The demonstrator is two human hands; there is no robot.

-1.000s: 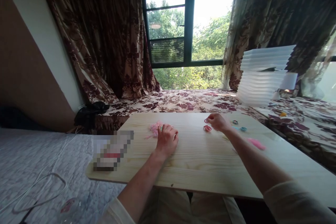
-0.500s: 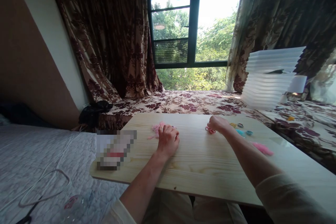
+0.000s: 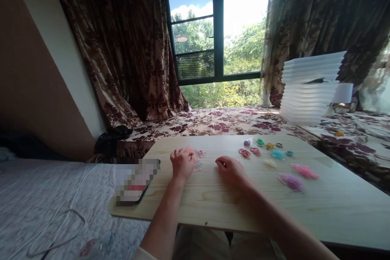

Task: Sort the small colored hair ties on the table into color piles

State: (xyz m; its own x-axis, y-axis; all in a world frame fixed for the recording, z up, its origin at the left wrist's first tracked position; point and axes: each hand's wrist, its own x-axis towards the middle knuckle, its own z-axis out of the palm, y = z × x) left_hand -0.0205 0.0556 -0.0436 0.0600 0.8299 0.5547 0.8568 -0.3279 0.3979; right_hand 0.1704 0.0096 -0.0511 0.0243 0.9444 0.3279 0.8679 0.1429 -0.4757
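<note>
Curling near mixed bands, axis unclear, are both hands; cannot tell if gripping.

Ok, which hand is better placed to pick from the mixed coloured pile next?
Probably the left hand: it is at the mixed coloured pile, partly covering it in this view. The right hand is apart from it, with table showing between.

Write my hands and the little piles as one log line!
left hand: at mixed pile | right hand: curled, hold unclear | table, right side: pink pile, purple pile
</note>
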